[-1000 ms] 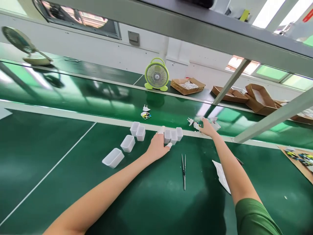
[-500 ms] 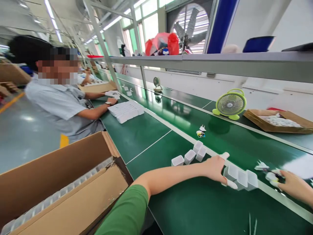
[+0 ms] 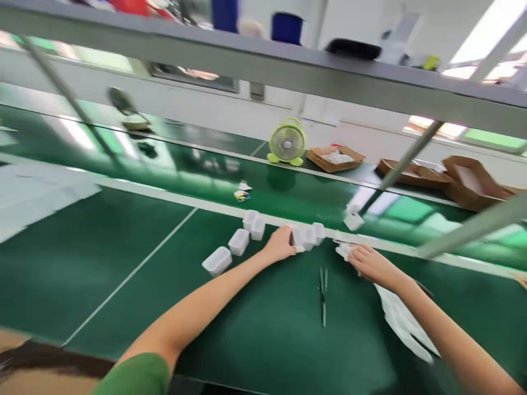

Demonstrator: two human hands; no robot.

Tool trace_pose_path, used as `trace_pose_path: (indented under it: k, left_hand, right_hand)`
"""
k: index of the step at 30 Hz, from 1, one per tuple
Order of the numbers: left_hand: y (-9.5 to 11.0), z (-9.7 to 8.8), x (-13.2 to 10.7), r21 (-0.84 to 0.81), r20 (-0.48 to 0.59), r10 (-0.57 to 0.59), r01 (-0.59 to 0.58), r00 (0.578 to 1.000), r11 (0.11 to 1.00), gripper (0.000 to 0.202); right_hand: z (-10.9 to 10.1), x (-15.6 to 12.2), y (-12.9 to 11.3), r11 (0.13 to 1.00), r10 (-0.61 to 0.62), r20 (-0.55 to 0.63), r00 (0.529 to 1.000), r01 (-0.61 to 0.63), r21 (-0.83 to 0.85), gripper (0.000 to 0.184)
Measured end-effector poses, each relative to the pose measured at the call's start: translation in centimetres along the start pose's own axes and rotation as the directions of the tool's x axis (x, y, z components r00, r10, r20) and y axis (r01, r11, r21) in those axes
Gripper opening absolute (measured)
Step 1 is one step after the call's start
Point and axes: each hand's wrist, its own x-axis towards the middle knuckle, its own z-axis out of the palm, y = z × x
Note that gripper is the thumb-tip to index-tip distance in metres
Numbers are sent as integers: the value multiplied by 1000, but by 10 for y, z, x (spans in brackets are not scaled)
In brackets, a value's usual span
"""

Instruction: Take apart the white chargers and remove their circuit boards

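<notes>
My left hand (image 3: 281, 244), with white covers on its fingertips, is closed around a short row of translucent white plastic cases (image 3: 309, 236) at the pale strip along the belt. To the right, my right hand (image 3: 368, 263) has its fingers pinched together, also with white fingertip covers. What is between them is small and blurred, so I cannot make it out. Several more cases (image 3: 239, 241) stand left of my left hand. Between my forearms, tweezers (image 3: 323, 299) lie on the green tabletop. A white glove (image 3: 405, 323) rests partly beneath my right forearm.
On the green belt (image 3: 197, 181) sit a small circuit board with plug (image 3: 242, 192) and a white piece (image 3: 353, 219). Behind it are a green fan (image 3: 287, 142) and cardboard trays (image 3: 335, 158). A slanted post (image 3: 405, 162) and overhead shelf (image 3: 263, 63) frame the far side.
The view has swung right, and the co-worker at left has gone out of it. My left hand stays at the cases. My right hand has come nearer the table side of the strip.
</notes>
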Motion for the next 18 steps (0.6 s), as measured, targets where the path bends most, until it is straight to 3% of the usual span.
trace_pose_path:
  k: [1, 3, 7, 9, 11, 14, 18]
  left_hand:
    - [-4, 3, -4, -12, 44, -20, 20, 999, 1000, 32]
    - [-11, 5, -18, -26, 92, -64, 66, 994, 997, 49]
    - [-5, 7, -68, -66, 181, -67, 80, 981, 995, 58]
    - [2, 9, -90, -83, 222, -55, 75, 973, 994, 58]
    - [7, 11, -104, -101, 250, -46, 73, 967, 992, 60]
    - [9, 9, -111, -148, 269, -30, 72, 963, 986, 68]
    - [12, -2, -112, -227, 265, -36, 98, 964, 969, 75]
  right_hand:
    - [-4, -2, -5, 995, 104, 73, 992, -103, -9, 36]
    - [-10, -1, -12, 943, 332, 161, 930, -328, -53, 34]
    - [-11, 27, -20, 728, 681, 254, 687, -675, -123, 13]
    - [-6, 49, -22, 620, 764, 320, 560, -774, -129, 21]
    - [-2, 68, -22, 547, 801, 359, 479, -830, -114, 28]
    - [-8, 78, -22, 486, 830, 335, 446, -873, -44, 29]
    - [-46, 52, -30, 456, 856, 192, 481, -875, 160, 29]
